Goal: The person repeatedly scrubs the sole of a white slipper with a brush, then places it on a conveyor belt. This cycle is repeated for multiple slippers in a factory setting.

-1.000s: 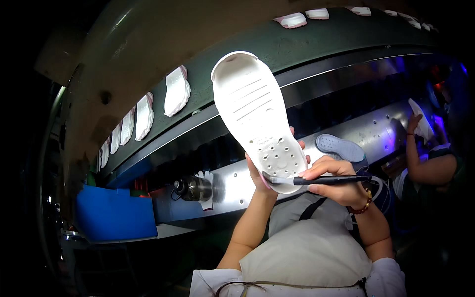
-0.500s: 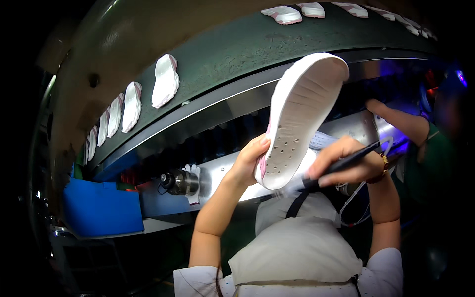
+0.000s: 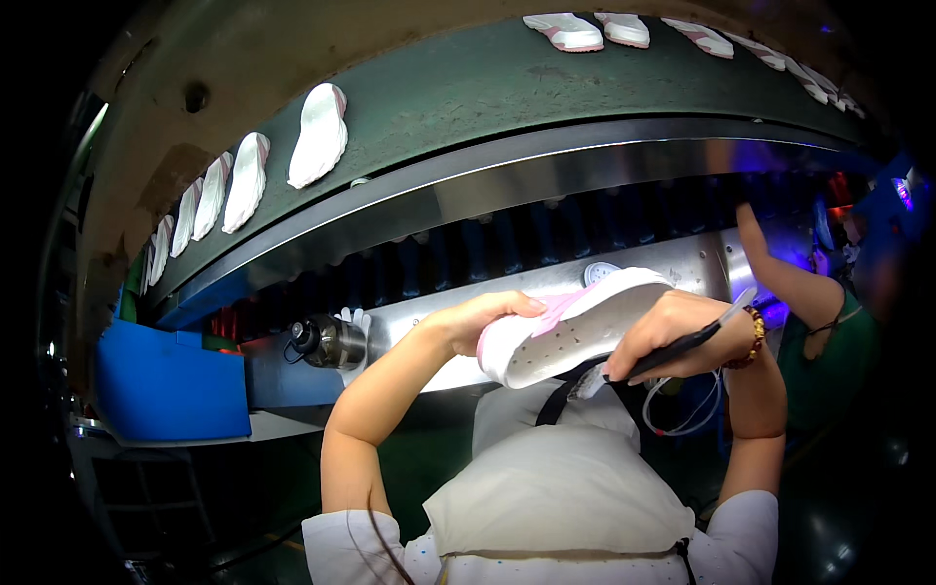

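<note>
A white shoe sole with a pink edge (image 3: 565,327) lies almost level in front of my chest, its dotted inner face toward me. My left hand (image 3: 475,320) grips its left end from above. My right hand (image 3: 678,336) rests against the sole's right end and holds a thin black brush (image 3: 682,343) that points up to the right. A beaded bracelet sits on my right wrist. A white apron covers my chest below.
A dark green conveyor belt (image 3: 507,88) curves across the top with several white soles (image 3: 317,136) on it. Below it runs a shiny metal rail (image 3: 468,190) and a small motor (image 3: 327,341). A blue bin (image 3: 166,385) stands left. Another person's arm (image 3: 790,283) reaches in at right.
The sole has swung down from upright above my hands to almost level at chest height. Both hands came lower with it, and the brush stayed in my right hand.
</note>
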A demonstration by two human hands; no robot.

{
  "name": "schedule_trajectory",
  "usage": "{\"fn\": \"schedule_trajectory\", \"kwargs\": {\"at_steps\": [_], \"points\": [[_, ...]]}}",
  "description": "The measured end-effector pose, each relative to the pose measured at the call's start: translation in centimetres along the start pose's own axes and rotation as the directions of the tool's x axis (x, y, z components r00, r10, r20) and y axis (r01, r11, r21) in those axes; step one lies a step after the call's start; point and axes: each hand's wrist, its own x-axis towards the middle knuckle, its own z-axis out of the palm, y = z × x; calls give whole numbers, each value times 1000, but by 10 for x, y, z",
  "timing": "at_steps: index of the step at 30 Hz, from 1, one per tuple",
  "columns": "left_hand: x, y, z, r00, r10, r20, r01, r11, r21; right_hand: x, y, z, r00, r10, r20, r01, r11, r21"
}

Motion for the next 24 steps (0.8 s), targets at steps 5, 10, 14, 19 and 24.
{"fn": "schedule_trajectory", "kwargs": {"at_steps": [5,10,14,19,24], "points": [[2,-1,-13,999,44,19,-42,995,-94,-4,23,10,963,29,-269,31,975,218],[-6,-7,-21,986,167,22,-151,933,-328,-19,24,17,947,55,-317,21,973,231],[2,-25,-65,945,318,76,-290,922,-258,-18,35,32,870,126,-476,-45,983,177],[1,-14,-67,805,491,334,-329,837,-437,-20,-9,37,845,29,-534,66,985,159],[57,-40,-17,660,748,75,-572,564,-595,-1,18,46,659,214,-721,-64,971,229]]}}
